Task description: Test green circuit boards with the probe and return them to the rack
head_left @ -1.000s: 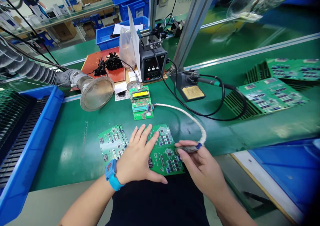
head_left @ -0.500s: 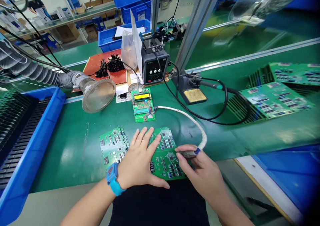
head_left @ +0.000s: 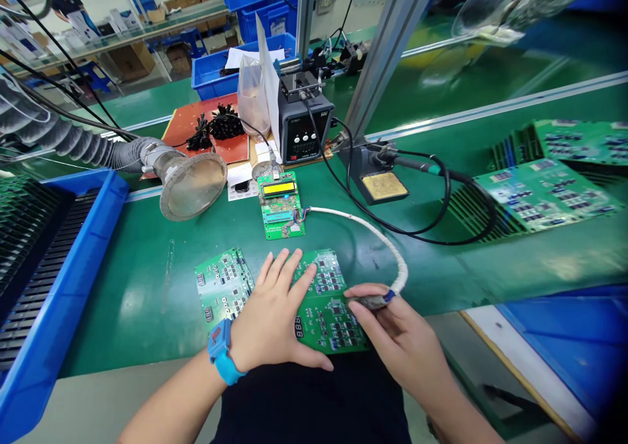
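Note:
My left hand (head_left: 277, 313) lies spread over a pair of green circuit boards, its fingers apart and pressing down. Under its right side shows one circuit board panel (head_left: 331, 320); to its left another circuit board panel (head_left: 223, 284) rests on the bench. My right hand (head_left: 392, 320) pinches a grey wrapped probe (head_left: 370, 301) with its tip over the right board's upper right part; whether the tip touches is hard to see. A white sleeved cable (head_left: 366, 220) runs from the probe to a small programmer board (head_left: 281, 205) with a lit yellow display.
A blue tray (head_left: 93, 235) of boards stands left, beside a fume extraction hose (head_left: 191, 186). Behind are a soldering station (head_left: 305, 127) and an iron stand (head_left: 380, 186) with looping black cable. Stacked circuit boards (head_left: 544, 195) lie at right. A metal post (head_left: 387, 45) rises behind.
Both hands keep nearly the same places. A blue light on the programmer board looks brighter now.

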`<action>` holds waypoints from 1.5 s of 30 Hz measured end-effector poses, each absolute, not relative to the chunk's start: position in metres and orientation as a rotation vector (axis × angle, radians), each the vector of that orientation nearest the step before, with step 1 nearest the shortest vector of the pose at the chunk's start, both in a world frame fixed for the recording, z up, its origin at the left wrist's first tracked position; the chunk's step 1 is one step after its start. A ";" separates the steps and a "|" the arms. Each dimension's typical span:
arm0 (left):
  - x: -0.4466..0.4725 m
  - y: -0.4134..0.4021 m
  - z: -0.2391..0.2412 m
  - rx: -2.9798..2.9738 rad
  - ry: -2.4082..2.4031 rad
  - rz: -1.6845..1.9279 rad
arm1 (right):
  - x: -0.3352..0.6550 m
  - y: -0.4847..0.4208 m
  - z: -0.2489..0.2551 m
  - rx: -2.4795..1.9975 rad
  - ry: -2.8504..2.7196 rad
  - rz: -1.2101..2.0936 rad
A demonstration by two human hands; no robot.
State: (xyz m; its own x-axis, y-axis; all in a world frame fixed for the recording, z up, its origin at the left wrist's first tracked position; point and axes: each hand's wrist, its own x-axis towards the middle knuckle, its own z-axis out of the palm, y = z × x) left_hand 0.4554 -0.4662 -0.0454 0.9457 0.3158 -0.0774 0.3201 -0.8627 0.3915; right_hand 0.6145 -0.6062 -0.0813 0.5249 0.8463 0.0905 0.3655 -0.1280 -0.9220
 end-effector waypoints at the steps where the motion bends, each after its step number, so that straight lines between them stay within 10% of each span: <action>1: 0.455 -0.466 -0.045 2.691 0.460 -0.016 | 0.615 -0.606 -0.081 -1.715 -1.023 0.578; 45: 0.457 -0.467 -0.039 2.688 0.492 -0.084 | 0.615 -0.607 -0.083 -1.744 -1.036 0.534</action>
State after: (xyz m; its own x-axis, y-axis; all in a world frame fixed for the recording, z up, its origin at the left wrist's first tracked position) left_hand 0.4571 -0.4666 -0.0385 0.9361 0.3272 -0.1289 0.3514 -0.8561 0.3789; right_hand 0.6150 -0.6069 -0.0834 0.5362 0.8370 0.1093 0.3970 -0.1359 -0.9077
